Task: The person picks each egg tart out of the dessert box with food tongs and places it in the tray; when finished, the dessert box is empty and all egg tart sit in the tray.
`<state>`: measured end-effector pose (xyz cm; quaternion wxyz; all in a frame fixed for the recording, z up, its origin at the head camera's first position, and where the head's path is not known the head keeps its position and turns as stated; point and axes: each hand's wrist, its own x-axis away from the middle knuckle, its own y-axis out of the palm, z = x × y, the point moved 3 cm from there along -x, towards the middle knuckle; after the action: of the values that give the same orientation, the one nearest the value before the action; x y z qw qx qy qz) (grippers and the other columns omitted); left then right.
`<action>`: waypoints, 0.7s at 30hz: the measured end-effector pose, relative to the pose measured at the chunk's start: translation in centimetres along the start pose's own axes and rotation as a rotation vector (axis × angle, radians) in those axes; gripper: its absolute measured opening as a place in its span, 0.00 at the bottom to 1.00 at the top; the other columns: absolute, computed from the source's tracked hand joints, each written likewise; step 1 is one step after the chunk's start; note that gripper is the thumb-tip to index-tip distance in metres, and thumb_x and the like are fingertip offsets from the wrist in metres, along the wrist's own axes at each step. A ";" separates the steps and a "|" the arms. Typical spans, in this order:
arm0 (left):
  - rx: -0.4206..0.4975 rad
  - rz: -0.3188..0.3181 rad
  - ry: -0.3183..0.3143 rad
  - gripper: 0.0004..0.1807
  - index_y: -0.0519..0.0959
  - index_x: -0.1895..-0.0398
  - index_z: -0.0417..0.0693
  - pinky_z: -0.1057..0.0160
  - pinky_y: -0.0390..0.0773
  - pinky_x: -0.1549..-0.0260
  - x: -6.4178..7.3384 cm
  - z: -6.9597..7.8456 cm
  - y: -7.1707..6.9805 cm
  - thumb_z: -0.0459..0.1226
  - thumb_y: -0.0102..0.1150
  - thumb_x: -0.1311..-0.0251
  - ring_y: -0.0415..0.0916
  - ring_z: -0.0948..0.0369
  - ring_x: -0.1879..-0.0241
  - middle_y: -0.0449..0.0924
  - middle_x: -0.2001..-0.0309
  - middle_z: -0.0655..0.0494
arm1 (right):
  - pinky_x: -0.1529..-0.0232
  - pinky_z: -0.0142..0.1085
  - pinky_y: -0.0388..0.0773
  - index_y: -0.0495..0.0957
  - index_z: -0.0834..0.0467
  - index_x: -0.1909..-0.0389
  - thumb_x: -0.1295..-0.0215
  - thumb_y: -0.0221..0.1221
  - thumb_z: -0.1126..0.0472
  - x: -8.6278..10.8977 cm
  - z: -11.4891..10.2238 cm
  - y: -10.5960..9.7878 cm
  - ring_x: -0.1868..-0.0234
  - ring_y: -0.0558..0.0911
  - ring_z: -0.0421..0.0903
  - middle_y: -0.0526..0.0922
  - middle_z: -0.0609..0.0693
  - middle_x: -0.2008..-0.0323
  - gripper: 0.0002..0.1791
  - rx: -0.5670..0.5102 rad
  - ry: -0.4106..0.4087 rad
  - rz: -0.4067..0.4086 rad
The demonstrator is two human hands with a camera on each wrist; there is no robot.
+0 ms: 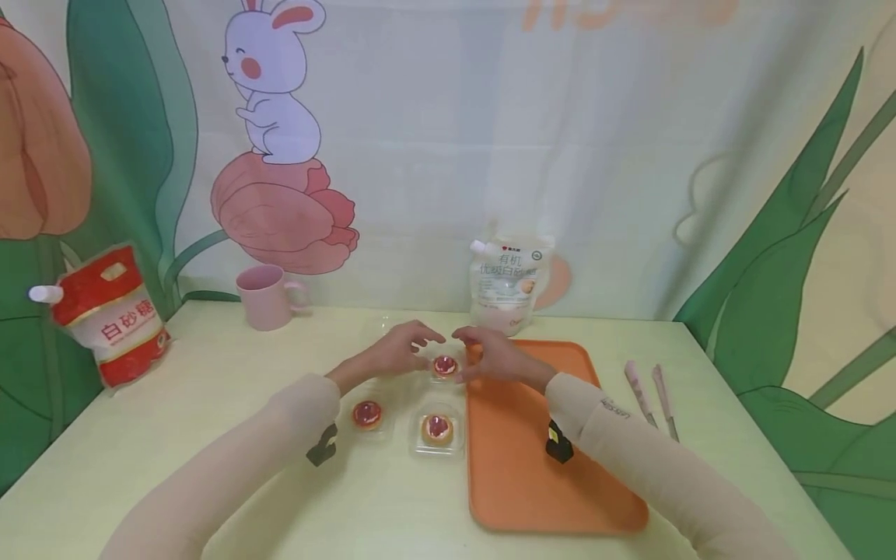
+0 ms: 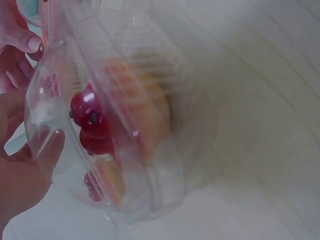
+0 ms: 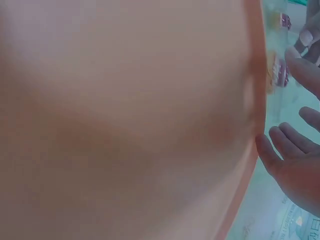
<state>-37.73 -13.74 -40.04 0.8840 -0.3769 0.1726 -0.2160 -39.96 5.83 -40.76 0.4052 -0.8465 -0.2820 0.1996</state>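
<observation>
Three small tarts with glossy red topping sit in clear plastic boxes on the table. The far tart (image 1: 444, 365) lies between my two hands, next to the tray's edge. My left hand (image 1: 402, 348) is on its left side, fingers loosely bent; my right hand (image 1: 498, 356) faces it from the right over the tray's far left corner, fingers spread. Neither hand visibly grips anything. The near tart (image 1: 437, 428) and left tart (image 1: 367, 414) stand closer to me. In the left wrist view a clear box (image 2: 165, 200) fills the middle, blurred, with fingers beyond it.
An orange tray (image 1: 532, 467) lies right of the tarts. Two pink-handled utensils (image 1: 638, 389) are farther right. At the back stand a white sugar pouch (image 1: 509, 288), a pink mug (image 1: 264, 297) and a red-and-white sugar bag (image 1: 115, 319). A printed curtain (image 1: 420, 155) hangs behind.
</observation>
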 end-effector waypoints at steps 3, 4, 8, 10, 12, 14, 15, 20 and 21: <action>-0.027 -0.007 -0.022 0.23 0.80 0.44 0.35 0.50 0.80 0.45 0.0 0.3 0.2 0.26 0.67 0.46 0.76 0.42 0.44 0.78 0.46 0.38 | 0.35 0.53 0.71 0.72 0.67 0.38 0.51 0.76 0.60 0.1 -0.1 0.3 0.38 0.77 0.61 0.79 0.63 0.40 0.39 0.002 0.011 0.008; -0.040 -0.010 -0.026 0.23 0.80 0.44 0.35 0.50 0.80 0.45 0.0 0.4 0.3 0.27 0.68 0.47 0.76 0.42 0.44 0.79 0.45 0.37 | 0.35 0.53 0.71 0.73 0.67 0.38 0.50 0.76 0.60 0.2 -0.2 0.4 0.39 0.77 0.61 0.79 0.63 0.40 0.39 0.002 0.013 0.009; -0.081 -0.019 -0.040 0.26 0.80 0.43 0.36 0.52 0.81 0.47 0.0 0.5 0.5 0.28 0.70 0.48 0.76 0.42 0.44 0.79 0.45 0.38 | 0.35 0.52 0.72 0.73 0.65 0.37 0.49 0.76 0.58 0.2 -0.4 0.5 0.38 0.77 0.59 0.79 0.61 0.39 0.39 0.002 0.038 0.004; -0.097 -0.026 -0.048 0.28 0.79 0.41 0.38 0.52 0.81 0.47 0.1 0.5 0.6 0.29 0.71 0.49 0.76 0.42 0.44 0.79 0.45 0.38 | 0.35 0.52 0.72 0.73 0.64 0.37 0.49 0.76 0.57 0.2 -0.3 0.6 0.37 0.76 0.58 0.79 0.59 0.39 0.38 -0.001 0.054 0.004; -0.108 -0.038 -0.067 0.30 0.78 0.40 0.40 0.51 0.81 0.47 0.1 0.4 0.7 0.30 0.73 0.49 0.75 0.43 0.44 0.78 0.44 0.40 | 0.35 0.52 0.72 0.73 0.61 0.37 0.48 0.76 0.56 0.2 -0.2 0.7 0.36 0.76 0.57 0.79 0.57 0.39 0.37 -0.002 0.070 0.006; -0.120 -0.055 -0.088 0.32 0.77 0.37 0.42 0.51 0.80 0.46 0.1 0.4 0.9 0.31 0.74 0.49 0.74 0.45 0.43 0.77 0.42 0.41 | 0.35 0.52 0.72 0.74 0.59 0.37 0.48 0.75 0.56 0.2 -0.2 0.8 0.36 0.75 0.57 0.79 0.56 0.38 0.36 -0.020 0.089 0.004; -0.126 -0.062 -0.100 0.33 0.76 0.36 0.44 0.51 0.80 0.46 0.1 0.3 1.0 0.32 0.74 0.49 0.74 0.45 0.42 0.76 0.42 0.42 | 0.35 0.53 0.72 0.74 0.59 0.38 0.48 0.75 0.56 0.3 -0.1 0.9 0.35 0.75 0.57 0.78 0.55 0.38 0.36 -0.027 0.093 0.004; -0.185 -0.083 -0.119 0.37 0.73 0.33 0.48 0.50 0.78 0.42 0.1 0.0 1.5 0.33 0.75 0.49 0.74 0.49 0.42 0.73 0.39 0.45 | 0.34 0.54 0.72 0.75 0.57 0.38 0.47 0.75 0.56 0.4 0.0 1.0 0.34 0.74 0.57 0.78 0.54 0.37 0.35 -0.045 0.110 -0.004; -0.204 -0.082 -0.115 0.37 0.73 0.33 0.49 0.50 0.77 0.41 0.1 0.0 1.5 0.33 0.75 0.49 0.74 0.49 0.41 0.73 0.39 0.46 | 0.34 0.53 0.72 0.75 0.57 0.38 0.47 0.75 0.57 0.4 0.1 1.0 0.33 0.74 0.57 0.78 0.54 0.37 0.35 -0.044 0.111 -0.005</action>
<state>-37.26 -12.87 -41.21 0.8398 -0.4836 0.1273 -0.2114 -39.40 5.56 -41.67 0.4021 -0.8642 -0.2657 0.1449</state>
